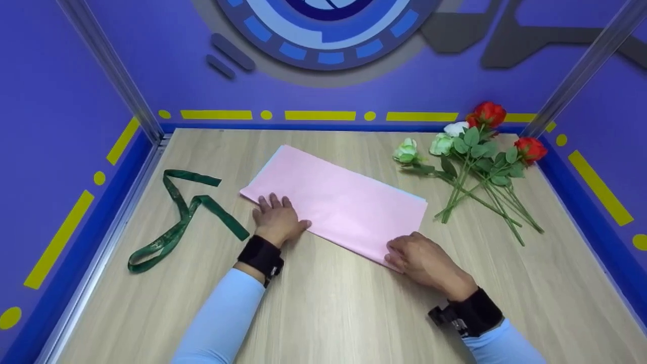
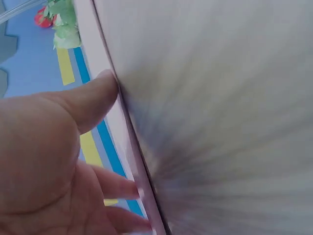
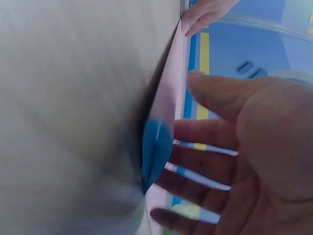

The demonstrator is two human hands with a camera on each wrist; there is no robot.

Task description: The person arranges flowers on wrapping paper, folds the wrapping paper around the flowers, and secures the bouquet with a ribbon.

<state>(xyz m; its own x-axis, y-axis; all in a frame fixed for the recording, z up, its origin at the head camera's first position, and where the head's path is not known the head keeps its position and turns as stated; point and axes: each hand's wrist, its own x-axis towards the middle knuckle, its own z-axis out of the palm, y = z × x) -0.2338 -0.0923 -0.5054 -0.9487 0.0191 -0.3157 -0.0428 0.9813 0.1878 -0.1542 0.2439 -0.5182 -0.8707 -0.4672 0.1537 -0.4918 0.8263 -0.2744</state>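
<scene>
A folded sheet of pink paper [image 1: 343, 202] lies at a slant on the table, with a pale blue layer showing along its far edge. My left hand [image 1: 277, 220] rests at its near left edge, fingers spread and thumb along the fold. At the near right corner is my right hand [image 1: 424, 258], its fingertips touching the paper. The right wrist view shows the thumb [image 3: 215, 90] apart from the other fingers, and a blue inner layer [image 3: 157, 152] bulging at the paper's open end.
To the left lies a loosely looped dark green ribbon [image 1: 184, 217]. Artificial roses, with red blooms [image 1: 487, 115], white-green blooms [image 1: 406, 150] and green stems [image 1: 498, 207], lie at the right. Blue panels [image 1: 354, 96] wall in the wooden table [image 1: 323, 313] at the back and sides.
</scene>
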